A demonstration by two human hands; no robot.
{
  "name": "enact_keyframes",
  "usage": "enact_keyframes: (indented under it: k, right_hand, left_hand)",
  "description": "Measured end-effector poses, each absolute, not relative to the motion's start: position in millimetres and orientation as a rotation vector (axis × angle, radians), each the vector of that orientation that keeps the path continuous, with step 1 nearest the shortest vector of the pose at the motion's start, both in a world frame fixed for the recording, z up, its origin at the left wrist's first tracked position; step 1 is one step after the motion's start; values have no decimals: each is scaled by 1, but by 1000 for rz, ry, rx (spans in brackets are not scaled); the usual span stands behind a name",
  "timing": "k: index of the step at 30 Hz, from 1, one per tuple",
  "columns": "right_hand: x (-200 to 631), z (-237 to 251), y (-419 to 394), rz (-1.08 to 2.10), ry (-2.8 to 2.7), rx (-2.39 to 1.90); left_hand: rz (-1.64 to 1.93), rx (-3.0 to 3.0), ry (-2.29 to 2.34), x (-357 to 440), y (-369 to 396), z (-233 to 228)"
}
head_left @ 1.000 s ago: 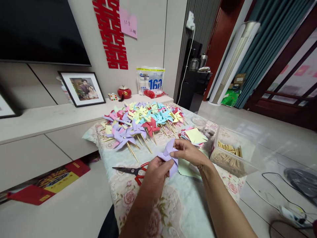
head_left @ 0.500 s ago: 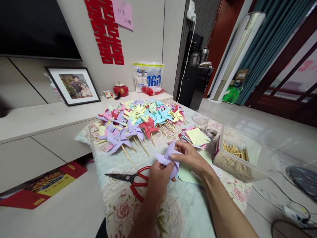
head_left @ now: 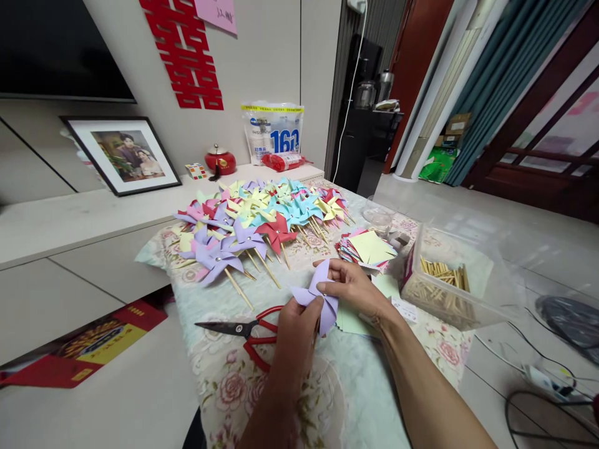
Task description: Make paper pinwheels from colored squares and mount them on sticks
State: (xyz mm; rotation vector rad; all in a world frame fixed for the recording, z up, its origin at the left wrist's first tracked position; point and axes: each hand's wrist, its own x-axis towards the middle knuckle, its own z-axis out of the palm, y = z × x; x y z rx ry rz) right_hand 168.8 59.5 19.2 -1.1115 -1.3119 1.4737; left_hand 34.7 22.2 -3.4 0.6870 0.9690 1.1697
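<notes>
Between my two hands is a purple paper pinwheel [head_left: 329, 304], its blades folded in toward the middle. My left hand [head_left: 299, 324] grips it from the lower left, thumb near the centre. From the right, my right hand [head_left: 349, 285] pinches it, thumb on the front near the centre and fingers behind the upper blade. Whether a stick is attached cannot be made out. Beside my left hand lie red-handled scissors [head_left: 253, 332], blades pointing left. Sheets of pale green paper [head_left: 355, 323] lie partly under my right hand.
Many finished pinwheels on sticks [head_left: 253, 224] cover the table's far side. Cut paper squares [head_left: 369, 246] are stacked at right, near a clear plastic tub [head_left: 472, 315] of short wooden sticks [head_left: 444, 277]. A small white box [head_left: 405, 310] lies by the tub. The flowered tablecloth [head_left: 231, 390] covers the table.
The camera view has shifted slightly. Both hands stay on the purple pinwheel, which has turned a little; its blades now look more drawn in to the centre, with my right thumb nearer the middle.
</notes>
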Motion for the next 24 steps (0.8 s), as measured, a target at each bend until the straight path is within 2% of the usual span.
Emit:
enact_keyframes:
  k: [24]
  right_hand:
    - [171,22,55,1439,-1318,-1131]
  left_hand:
    - [1176,616,885,29,24,0]
